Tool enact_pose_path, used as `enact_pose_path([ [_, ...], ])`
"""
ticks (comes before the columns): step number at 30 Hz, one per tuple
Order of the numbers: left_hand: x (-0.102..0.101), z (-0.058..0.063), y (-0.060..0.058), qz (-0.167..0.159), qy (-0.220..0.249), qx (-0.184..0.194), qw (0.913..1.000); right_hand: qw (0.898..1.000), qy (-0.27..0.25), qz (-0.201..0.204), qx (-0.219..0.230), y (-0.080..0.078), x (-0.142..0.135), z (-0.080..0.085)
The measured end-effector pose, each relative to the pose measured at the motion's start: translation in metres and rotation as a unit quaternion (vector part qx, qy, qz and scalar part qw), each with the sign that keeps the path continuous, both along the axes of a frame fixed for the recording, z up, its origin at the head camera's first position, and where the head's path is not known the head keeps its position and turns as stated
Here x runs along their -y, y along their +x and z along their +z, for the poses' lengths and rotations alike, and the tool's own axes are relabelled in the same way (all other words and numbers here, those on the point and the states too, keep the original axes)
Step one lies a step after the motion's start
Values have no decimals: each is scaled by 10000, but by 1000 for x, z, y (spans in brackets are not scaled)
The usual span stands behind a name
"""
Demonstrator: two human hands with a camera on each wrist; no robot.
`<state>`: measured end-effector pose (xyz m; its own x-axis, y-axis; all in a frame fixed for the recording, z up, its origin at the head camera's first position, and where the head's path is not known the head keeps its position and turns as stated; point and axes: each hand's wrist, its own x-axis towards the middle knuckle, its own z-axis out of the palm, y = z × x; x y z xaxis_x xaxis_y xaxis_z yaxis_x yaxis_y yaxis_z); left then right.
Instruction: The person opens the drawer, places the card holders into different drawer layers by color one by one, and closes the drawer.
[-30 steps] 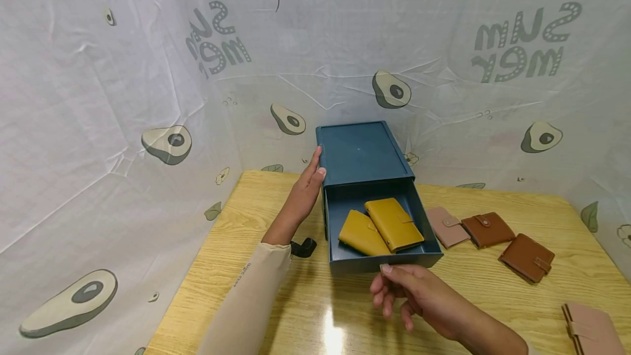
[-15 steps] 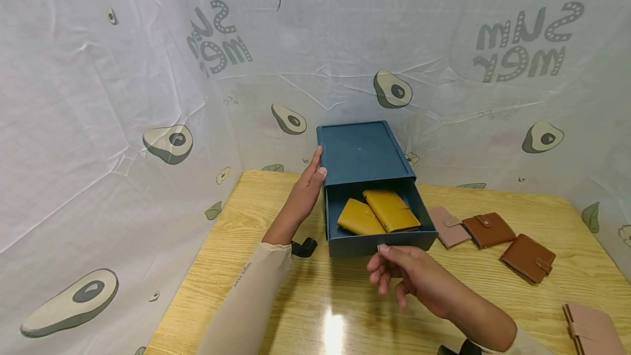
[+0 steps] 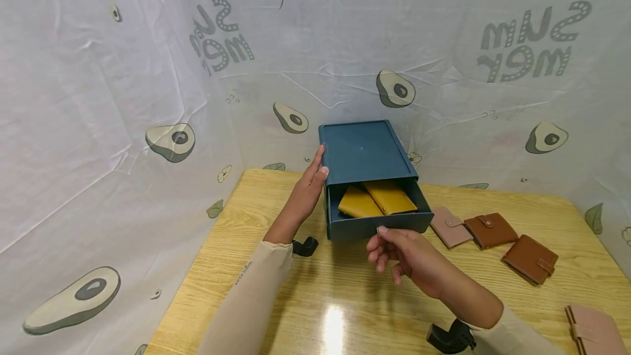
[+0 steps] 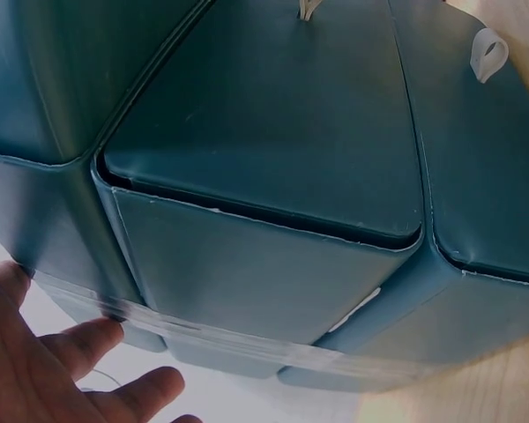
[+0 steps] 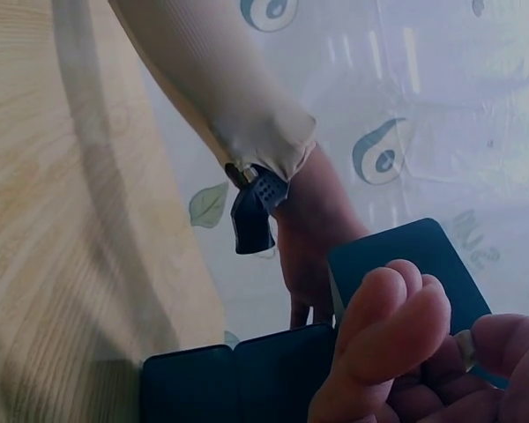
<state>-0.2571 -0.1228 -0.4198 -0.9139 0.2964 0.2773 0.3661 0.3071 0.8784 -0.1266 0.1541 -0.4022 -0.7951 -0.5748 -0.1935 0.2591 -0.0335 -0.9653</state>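
Note:
A blue drawer box [image 3: 365,149] stands at the back of the table with its drawer [image 3: 352,229] partly out. Two yellow snap wallets lie inside: the left wallet [image 3: 357,204] and the right wallet [image 3: 391,197], which overlaps it; the box top hides their far ends. My left hand [image 3: 302,196] rests along the box's left side, fingers extended; the left wrist view shows its fingertips at the blue wall. My right hand [image 3: 411,259] is at the middle of the drawer front, thumb and forefinger pinching a small whitish pull tab [image 5: 465,348], the other fingers loosely curled.
Right of the box lie a pink wallet [image 3: 449,227] and two brown wallets, one nearer the box [image 3: 490,230] and one farther right [image 3: 529,259]. Another pink wallet [image 3: 596,327] sits at the lower right. A printed curtain [image 3: 296,43] hangs behind the wooden table [image 3: 236,240].
The drawer has slid farther into the box, the right hand moving away from me with it. The yellow wallets have gone partly under the box top. The left hand keeps its place.

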Motion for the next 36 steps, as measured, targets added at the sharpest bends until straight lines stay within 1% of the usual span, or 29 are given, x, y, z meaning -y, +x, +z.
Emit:
enact_pose_path([
  [6, -1, 1, 0, 13, -46, 27, 10000, 9995, -113, -213, -209, -11, 4, -3],
  [13, -1, 1, -1, 3, -67, 17, 10000, 9988, -28, -392, -302, -23, 9, -6],
  [21, 0, 2, -1, -61, -14, 8, 10000, 9971, 63, -710, -258, -37, 14, -8],
  [29, 0, 2, 0, -92, 1, 18, 10000, 9958, 70, -865, -285, -48, 18, -8],
  [36, -1, 3, 1, -8, -78, 29, 10000, 9939, 210, -1064, -225, -56, 23, -6],
])
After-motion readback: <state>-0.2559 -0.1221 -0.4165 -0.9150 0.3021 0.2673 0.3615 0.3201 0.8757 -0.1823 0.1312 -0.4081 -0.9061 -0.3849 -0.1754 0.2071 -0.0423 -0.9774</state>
